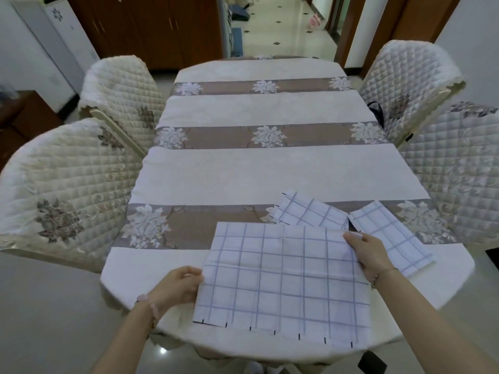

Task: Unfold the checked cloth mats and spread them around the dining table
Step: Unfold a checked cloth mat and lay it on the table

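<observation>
A person stands at the near end of a long desk [270,171] draped in a cream cloth crossed by brown bands with white flower motifs. Only the person's forearms and hands show, reaching in from the bottom edge.

An unfolded checked mat [280,282], white with a thin blue grid, lies flat at the near end of the desk, straight in front of the person, its near hem marked by short black stitches. The left hand [176,286], with a pink bead bracelet at the wrist, grips the mat's left edge about halfway along; its fingers [189,272] are curled together onto the cloth. The right hand [370,255], with a thin chain bracelet at the wrist, holds the mat at its far right corner, the fingers [351,237] pinched closed on the fabric.

Two more mats of the same check wait just beyond. A folded mat [310,211] lies behind the open one, partly tucked under its far edge. A second folded mat [391,236] lies to the right, angled toward the desk's right edge, with the right hand overlapping its near side.

Four chairs in quilted cream covers stand around the desk: two on the left [62,190] and two on the right [453,171]. A tiled hallway runs away beyond the far end.
</observation>
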